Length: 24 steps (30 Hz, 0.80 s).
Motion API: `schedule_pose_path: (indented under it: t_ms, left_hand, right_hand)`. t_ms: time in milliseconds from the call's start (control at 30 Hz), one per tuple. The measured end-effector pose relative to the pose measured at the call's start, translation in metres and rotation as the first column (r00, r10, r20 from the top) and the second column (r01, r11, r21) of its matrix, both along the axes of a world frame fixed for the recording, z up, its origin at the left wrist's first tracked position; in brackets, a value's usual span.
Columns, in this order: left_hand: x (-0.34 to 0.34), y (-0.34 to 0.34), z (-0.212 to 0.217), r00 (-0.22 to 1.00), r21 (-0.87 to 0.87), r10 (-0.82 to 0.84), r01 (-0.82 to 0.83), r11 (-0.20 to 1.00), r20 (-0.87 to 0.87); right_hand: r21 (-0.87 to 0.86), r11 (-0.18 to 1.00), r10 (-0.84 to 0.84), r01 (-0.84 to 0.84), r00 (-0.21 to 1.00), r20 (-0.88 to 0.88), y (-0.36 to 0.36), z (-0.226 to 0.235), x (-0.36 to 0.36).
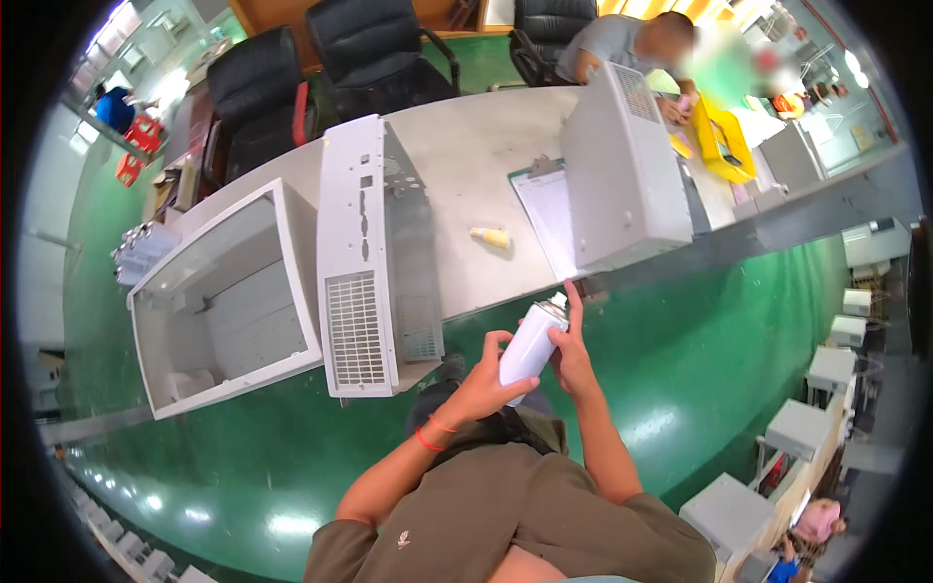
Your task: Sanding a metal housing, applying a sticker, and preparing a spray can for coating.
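Note:
Close to my body, just off the table's front edge, both hands are around a white spray can (526, 352), tilted with its top to the upper right. My left hand (486, 381) is wrapped about the can's lower body. On the other side, my right hand (573, 352) grips the can near its top, with its index finger raised beside the nozzle (559, 300). Beyond the can, a small yellow-and-white bottle (493, 237) lies on the table (476, 146). A clipboard with papers (546, 209) is to its right.
Left of the bottle stands a pale metal chassis with a grille (352, 243), next to an open box-like frame (292, 262). A grey metal case (627, 175) stands on the right. Across the table sits a person (607, 49) near a yellow bin (721, 141). Black chairs (374, 58) line the far side.

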<state>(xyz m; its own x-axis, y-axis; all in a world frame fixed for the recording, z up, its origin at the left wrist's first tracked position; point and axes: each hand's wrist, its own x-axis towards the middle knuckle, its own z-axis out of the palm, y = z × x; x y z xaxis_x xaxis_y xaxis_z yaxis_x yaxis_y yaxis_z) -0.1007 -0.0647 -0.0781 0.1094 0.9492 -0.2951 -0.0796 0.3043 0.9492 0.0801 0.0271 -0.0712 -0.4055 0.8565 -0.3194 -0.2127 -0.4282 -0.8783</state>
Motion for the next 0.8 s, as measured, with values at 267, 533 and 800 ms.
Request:
schedule_pose_path:
  t_ms: [267,533,800]
  left_hand:
    - [0.001,-0.019,0.01,0.975,0.069,-0.098,0.086,0.994,0.199]
    - [0.006,-0.018,0.019,0.935,0.048,-0.224,0.22,0.974,0.276]
    - [0.032,-0.011,0.03,0.841,0.096,-0.404,0.398,0.912,0.359]
  right_hand:
    - [-0.007,0.981,-0.192,0.196,0.951,-0.242,-0.038,-0.002,-0.014]
    - [-0.113,0.92,-0.391,0.374,0.89,-0.237,-0.066,0.013,-0.014]
    - [-0.067,0.875,-0.481,0.479,0.847,-0.224,-0.07,0.031,0.034]
